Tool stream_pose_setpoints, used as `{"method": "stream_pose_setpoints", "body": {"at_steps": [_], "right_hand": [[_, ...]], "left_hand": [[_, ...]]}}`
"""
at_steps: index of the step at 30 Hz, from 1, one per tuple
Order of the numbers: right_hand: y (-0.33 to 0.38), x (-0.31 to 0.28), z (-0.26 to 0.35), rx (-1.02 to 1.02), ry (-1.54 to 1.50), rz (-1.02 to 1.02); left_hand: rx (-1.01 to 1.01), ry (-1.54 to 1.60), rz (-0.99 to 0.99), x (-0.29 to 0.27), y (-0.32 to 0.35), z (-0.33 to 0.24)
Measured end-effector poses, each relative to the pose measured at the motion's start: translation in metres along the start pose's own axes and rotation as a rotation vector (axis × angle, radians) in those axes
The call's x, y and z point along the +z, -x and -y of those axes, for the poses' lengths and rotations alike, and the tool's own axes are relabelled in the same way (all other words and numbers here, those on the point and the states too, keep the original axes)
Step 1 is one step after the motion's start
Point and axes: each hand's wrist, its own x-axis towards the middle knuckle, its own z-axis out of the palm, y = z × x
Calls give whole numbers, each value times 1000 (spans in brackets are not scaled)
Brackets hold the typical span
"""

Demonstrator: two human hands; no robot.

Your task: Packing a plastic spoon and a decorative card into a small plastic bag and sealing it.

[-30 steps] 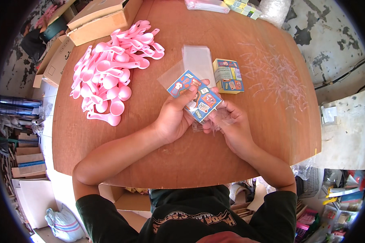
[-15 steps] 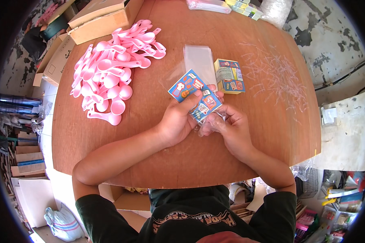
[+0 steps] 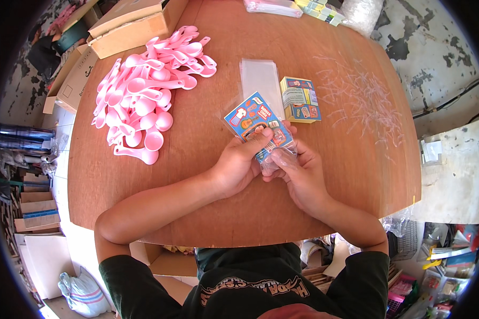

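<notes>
A blue printed card with small coloured pictures lies tilted between my hands, inside a clear plastic bag. My left hand grips it from the left, thumb pressed on the printed face. With thumb and fingers, my right hand pinches the crumpled end of the bag at the card's lower right. Just beyond the hands is a pile of flat clear bags. A banded stack of similar cards stands to its right.
Pink plastic measuring spoons are heaped at the left of the wooden table. Thin clear strips lie scattered at the right. A cardboard box stands far left; at the far edge are packs and a white plastic bundle.
The card has turned a little more upright and shifted slightly right. My right hand's fingers have closed in over the bag's lower end. The things on the table stay put.
</notes>
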Motion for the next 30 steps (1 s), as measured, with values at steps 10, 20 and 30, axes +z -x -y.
{"method": "stream_pose_setpoints", "body": {"at_steps": [10,20,30], "right_hand": [[1,-3,1,34,36,17],[0,0,-2,-8,54,-6],[1,2,3,-40,136,-27]], "left_hand": [[59,190,-70,3,-4,-9],[65,90,-37,2,-2,-1],[56,184,-47,2,-2,-5]]}}
